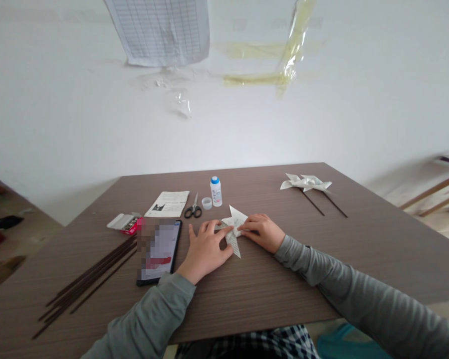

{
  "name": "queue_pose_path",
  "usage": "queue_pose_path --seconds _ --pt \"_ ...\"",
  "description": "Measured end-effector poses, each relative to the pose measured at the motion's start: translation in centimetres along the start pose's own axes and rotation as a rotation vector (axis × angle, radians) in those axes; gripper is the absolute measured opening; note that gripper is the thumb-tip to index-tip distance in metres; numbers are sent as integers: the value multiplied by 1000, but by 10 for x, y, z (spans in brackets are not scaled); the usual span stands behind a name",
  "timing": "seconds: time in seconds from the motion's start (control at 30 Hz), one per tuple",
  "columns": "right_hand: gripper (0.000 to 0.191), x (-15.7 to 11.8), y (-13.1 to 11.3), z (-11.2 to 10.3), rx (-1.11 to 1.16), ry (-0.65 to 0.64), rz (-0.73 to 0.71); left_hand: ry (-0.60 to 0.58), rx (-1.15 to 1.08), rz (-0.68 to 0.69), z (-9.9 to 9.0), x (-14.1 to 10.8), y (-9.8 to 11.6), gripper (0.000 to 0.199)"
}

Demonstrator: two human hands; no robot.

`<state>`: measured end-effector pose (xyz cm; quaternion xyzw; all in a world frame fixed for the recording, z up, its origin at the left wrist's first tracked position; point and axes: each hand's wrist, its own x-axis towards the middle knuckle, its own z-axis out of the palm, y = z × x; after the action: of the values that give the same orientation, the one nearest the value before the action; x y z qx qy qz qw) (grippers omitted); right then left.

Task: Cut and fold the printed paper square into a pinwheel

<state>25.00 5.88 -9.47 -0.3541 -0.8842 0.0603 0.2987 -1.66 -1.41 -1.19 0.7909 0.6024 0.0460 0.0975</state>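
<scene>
A folded paper pinwheel [235, 222] printed with text lies on the brown table, between my two hands. My left hand [206, 249] reaches over its left side, fingers spread, with the index fingertip near the pinwheel's centre. From the right, my right hand [264, 232] has its fingers together on the pinwheel's right side, pinching the paper there. Just beyond are a white glue bottle [216, 192] with a blue cap, a small clear cap [207, 203] and black-handled scissors [193, 208].
A phone [160, 253] lies left of my left hand, near dark sticks [86, 279], an open red-and-white box [125, 223] and a stack of printed paper [167, 204]. Paper pinwheels on sticks [307, 183] lie at the back right. A wall stands behind the table [284, 294].
</scene>
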Motion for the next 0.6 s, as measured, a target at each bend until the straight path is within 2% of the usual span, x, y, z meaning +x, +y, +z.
queue_pose_path --seconds 0.6 --pt "17 0 -1 -1 8 2 5 36 -19 15 2 0 -2 62"
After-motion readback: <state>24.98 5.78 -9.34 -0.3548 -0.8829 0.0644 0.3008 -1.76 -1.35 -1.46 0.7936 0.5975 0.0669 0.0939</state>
